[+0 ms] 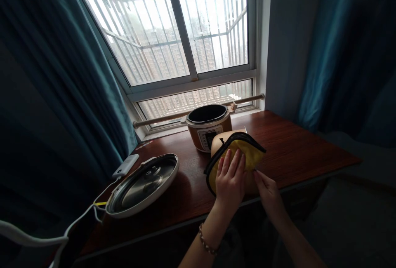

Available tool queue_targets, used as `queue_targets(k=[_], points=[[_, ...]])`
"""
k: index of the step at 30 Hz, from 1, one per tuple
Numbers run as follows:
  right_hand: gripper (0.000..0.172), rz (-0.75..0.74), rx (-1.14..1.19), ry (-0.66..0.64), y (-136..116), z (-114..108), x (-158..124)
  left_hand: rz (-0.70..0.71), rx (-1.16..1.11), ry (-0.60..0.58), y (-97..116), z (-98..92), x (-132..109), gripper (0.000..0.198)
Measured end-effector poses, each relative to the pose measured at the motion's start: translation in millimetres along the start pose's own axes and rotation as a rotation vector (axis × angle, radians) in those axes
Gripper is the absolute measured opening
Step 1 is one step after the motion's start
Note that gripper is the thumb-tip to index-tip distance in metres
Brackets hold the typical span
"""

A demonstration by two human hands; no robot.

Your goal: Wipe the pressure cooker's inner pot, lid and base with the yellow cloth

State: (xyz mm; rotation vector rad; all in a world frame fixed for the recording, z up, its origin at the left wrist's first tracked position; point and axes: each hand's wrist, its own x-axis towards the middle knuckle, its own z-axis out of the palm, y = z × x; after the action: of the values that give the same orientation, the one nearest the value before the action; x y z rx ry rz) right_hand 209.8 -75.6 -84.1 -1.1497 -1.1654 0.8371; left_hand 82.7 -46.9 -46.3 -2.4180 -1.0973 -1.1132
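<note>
My left hand lies with its fingers stretched out on a yellow cloth with black edging, pressing it against a tan, rounded object. Most of that object is hidden by the cloth, so its kind cannot be told. At its lower right side, my right hand is closed in a pinch on what looks like the tan object's edge. Just behind stands a brown and white electric cooker, uncovered, with a dark interior and a control panel. A round lid rests on the table at the left, its metal inner side facing up.
The reddish-brown wooden table stands under a barred window. A white power strip lies by the lid, and its white cable trails off left. Blue curtains hang at both sides. A horizontal rail crosses behind the cooker.
</note>
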Motion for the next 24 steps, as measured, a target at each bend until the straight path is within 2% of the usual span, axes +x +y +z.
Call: queue_targets(k=[2,7,9,13,16,18,21,24], points=[[0.042,0.014,0.01,-0.007,-1,0,0,-0.07,-0.004,0.049,-4,5.2,-10,0.051],[0.043,0.04,0.016,0.023,-3,1,-1,-0.421,-0.188,0.284,-11,14.6,-21,0.052],[0.043,0.044,0.04,0.022,-3,2,-1,-0.41,-0.191,0.277,-6,17.9,-27,0.054],[0.041,0.031,0.143,-0.023,-3,3,4,-0.143,-0.05,0.137,6,27.9,-50,0.059],[0.044,0.038,0.188,-0.026,-5,6,9,-0.076,0.005,0.108,2,35.7,-65,0.06],[0.045,0.067,0.188,-0.01,-8,8,14,-0.138,-0.015,0.128,-5,39.3,-69,0.062],[0.046,0.113,0.233,-0.001,-17,13,26,-0.329,-0.144,0.195,-13,43.0,-68,0.061],[0.046,0.148,0.338,-0.072,-23,15,41,-0.495,-0.304,0.234,-15,46.3,-64,0.058]])
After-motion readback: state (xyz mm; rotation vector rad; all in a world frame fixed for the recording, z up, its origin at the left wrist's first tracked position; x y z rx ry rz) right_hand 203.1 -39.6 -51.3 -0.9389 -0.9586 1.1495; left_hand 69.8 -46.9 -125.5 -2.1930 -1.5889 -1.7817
